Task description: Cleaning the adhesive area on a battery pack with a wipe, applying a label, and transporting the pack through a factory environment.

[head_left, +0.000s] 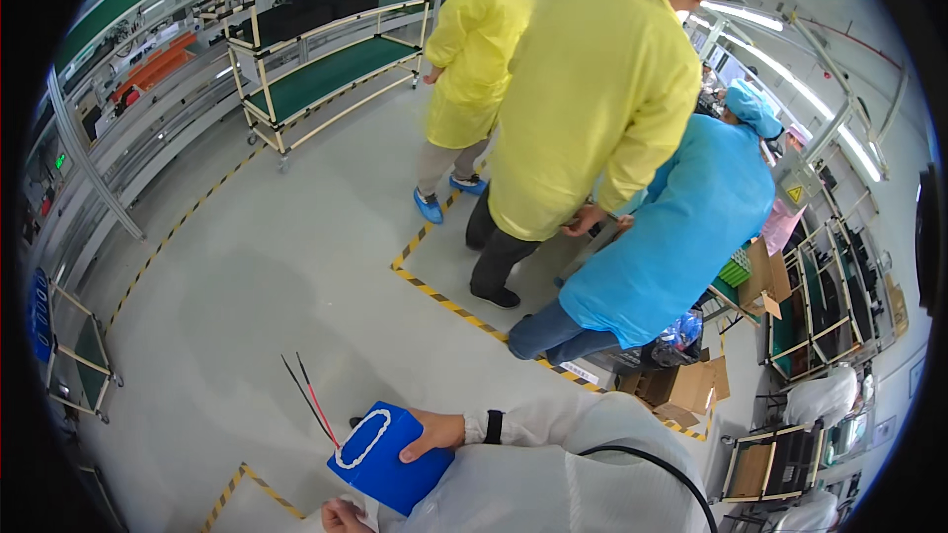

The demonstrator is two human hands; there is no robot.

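Observation:
A blue box-shaped battery pack [390, 479] is held in front of my white coat, tilted. A white bead runs in a loop on its end face, and red and black wires [314, 397] stick out from there. My right hand [434, 434], with a black band at the wrist, grips the pack's upper side, thumb over the blue face. Low at the picture's edge, just below the pack, is my left hand [344, 516] with its fingers curled. A small white piece beside it is partly hidden; I cannot tell if it is held or is the cuff.
Two people in yellow coats [592, 99] and one in a blue coat [681, 237] stand ahead to the right. An open cardboard box [681, 390] sits near them. A wheeled rack [326, 79] stands far left, a small cart [84, 365] nearer. Striped tape [444, 301] marks the floor.

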